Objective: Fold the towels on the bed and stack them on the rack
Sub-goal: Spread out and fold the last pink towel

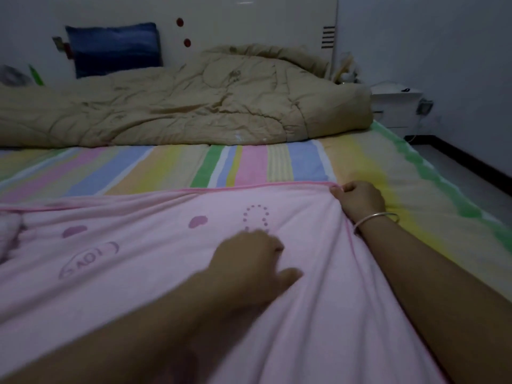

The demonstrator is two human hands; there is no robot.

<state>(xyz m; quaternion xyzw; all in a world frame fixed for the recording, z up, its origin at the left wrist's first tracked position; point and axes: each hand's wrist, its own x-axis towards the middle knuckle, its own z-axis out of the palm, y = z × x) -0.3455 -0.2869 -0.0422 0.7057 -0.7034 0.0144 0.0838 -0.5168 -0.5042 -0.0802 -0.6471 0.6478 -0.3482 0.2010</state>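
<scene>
A large pink towel (pixel 138 239) with purple prints lies spread across the near part of the striped bed (pixel 166 167). My right hand (pixel 360 202), with a silver bangle on the wrist, pinches the towel's far right corner at its pink hem. My left hand (pixel 249 261) lies on the middle of the towel, blurred, its fingers pointing right over the cloth. More bunched pink cloth (pixel 9 234) shows at the left edge. No rack is in view.
A crumpled tan quilt (pixel 180 106) covers the far half of the bed, with a blue pillow (pixel 113 48) against the white headboard. A white nightstand (pixel 396 106) stands at the far right by the wall. Floor runs along the bed's right side.
</scene>
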